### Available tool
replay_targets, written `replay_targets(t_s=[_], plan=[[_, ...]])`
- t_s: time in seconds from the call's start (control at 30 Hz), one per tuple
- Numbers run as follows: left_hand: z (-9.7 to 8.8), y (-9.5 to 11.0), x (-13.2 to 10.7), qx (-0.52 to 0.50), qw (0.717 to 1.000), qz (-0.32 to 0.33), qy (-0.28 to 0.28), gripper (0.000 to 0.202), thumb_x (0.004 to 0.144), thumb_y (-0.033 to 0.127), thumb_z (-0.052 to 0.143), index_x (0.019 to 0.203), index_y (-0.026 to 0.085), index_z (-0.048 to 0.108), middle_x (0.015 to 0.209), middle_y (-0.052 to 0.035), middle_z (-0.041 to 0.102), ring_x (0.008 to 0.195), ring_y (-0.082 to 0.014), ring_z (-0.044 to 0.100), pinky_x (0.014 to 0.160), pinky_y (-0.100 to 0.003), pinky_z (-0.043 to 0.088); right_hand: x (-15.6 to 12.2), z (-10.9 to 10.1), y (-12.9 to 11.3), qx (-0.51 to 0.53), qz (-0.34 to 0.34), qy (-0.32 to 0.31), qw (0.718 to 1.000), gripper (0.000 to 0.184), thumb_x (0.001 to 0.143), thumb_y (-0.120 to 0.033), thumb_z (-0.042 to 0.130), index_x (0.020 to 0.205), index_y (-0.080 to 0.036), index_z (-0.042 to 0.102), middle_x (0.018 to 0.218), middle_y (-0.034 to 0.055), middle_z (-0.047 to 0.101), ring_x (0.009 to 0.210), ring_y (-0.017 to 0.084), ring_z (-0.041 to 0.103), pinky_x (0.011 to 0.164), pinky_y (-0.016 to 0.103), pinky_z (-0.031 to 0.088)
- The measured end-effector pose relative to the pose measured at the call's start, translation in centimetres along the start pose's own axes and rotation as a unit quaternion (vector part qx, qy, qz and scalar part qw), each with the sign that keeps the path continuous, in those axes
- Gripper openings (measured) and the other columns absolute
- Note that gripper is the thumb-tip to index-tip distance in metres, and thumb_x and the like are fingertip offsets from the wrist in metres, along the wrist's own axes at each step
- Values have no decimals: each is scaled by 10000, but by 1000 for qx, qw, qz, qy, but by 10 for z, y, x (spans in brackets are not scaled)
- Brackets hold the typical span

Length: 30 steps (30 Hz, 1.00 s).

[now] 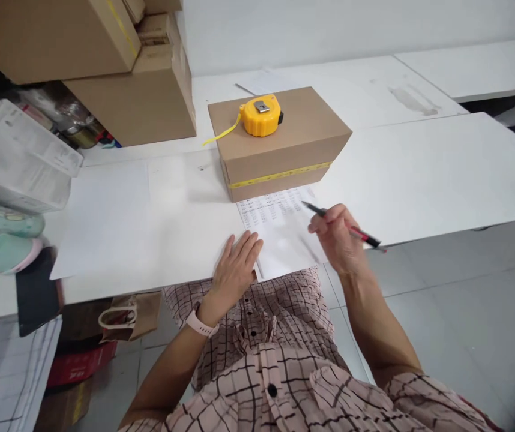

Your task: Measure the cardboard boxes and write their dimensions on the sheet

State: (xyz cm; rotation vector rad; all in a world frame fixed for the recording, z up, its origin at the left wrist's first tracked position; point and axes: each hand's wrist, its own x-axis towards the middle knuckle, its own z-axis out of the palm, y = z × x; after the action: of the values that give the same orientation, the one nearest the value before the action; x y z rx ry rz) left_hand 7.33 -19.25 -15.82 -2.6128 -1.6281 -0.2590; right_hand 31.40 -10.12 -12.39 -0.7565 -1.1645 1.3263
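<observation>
My right hand [341,240] grips a black and red pen [314,208], its tip over the upper right of a sheet of paper [284,243]. Rows of small writing fill the top part of that sheet. My left hand [238,264] lies flat at the sheet's left edge near the table's front, fingers stretched out. Just beyond the paper stands a closed cardboard box [280,147] with yellow tape along its side; it seems to cover the sheet's far edge. On the box rests a yellow tape measure [261,115], a short end of its blade sticking out left.
A blank white sheet [104,216] lies on the white table [419,174] to the left. Large cardboard boxes [149,90] are stacked at the back left. A dark phone-like slab [38,294] and a mint-green cup-like item [3,252] sit at the left edge. A paper bag [143,318] stands below.
</observation>
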Motion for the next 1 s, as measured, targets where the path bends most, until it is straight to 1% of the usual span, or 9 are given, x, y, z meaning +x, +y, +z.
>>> replay_targets(t_s=[0.07,0.13,0.23,0.37,0.43,0.53,0.67,0.77,1.0], plan=[[0,1,0,5,1000,-8,1,632,916,60,494,1542,93,420,1629,-147,427,1545,-295,337,1271,-556,298,3,33,6,-33,26,-35,999,453,937,-697,543,802,-264,543,585,-53,430,580,141,471,682,333,482],[0,2,0,10,1000,-16,8,609,927,54,491,1532,100,442,1627,-155,428,1533,-305,359,1262,-550,322,10,58,17,-78,70,-90,990,504,972,-728,426,939,-258,604,645,-22,537,642,160,542,748,362,507],[1,4,-1,6,999,-30,19,554,958,94,502,1511,77,470,1601,-181,458,1504,-337,402,1243,-548,357,22,77,33,-124,127,-158,971,470,945,-692,539,1038,-248,665,817,35,664,830,192,631,858,390,514],[3,4,-2,-11,999,-36,29,523,983,130,493,1500,52,478,1562,-193,504,1470,-338,446,1232,-537,373,29,81,46,-199,121,-116,966,387,888,-574,701,736,-230,609,686,-10,583,670,141,527,683,331,463],[4,4,-3,-12,999,-40,35,511,991,140,488,1496,60,485,1554,-186,516,1461,-330,457,1224,-533,382,30,79,48,-200,119,-111,966,334,864,-508,746,771,-230,586,662,-36,548,617,118,471,620,312,421],[5,5,-2,-2,998,-42,46,484,998,158,495,1474,73,517,1525,-186,549,1430,-322,494,1201,-527,410,31,77,48,-189,128,-136,964,296,795,-421,815,844,-230,594,744,-28,610,661,119,514,640,309,436],[2,5,0,3,998,-39,50,461,994,164,512,1449,100,555,1539,-183,535,1415,-332,506,1177,-528,431,29,75,50,-220,114,-128,961,232,839,-406,757,894,-233,614,804,-4,641,688,132,530,641,322,442],[-1,5,1,-9,998,-43,42,472,982,143,525,1452,153,563,1564,-166,511,1423,-339,494,1180,-544,417,25,75,50,-260,78,-103,957,210,898,-373,675,838,-248,517,670,-43,518,599,121,423,562,309,370],[2,7,2,5,994,-49,102,408,962,78,531,1343,172,643,1429,-163,630,1324,-328,585,1139,-516,461,23,79,47,-286,58,-133,947,216,881,-288,622,759,-245,449,624,-56,448,563,114,406,542,302,353]])
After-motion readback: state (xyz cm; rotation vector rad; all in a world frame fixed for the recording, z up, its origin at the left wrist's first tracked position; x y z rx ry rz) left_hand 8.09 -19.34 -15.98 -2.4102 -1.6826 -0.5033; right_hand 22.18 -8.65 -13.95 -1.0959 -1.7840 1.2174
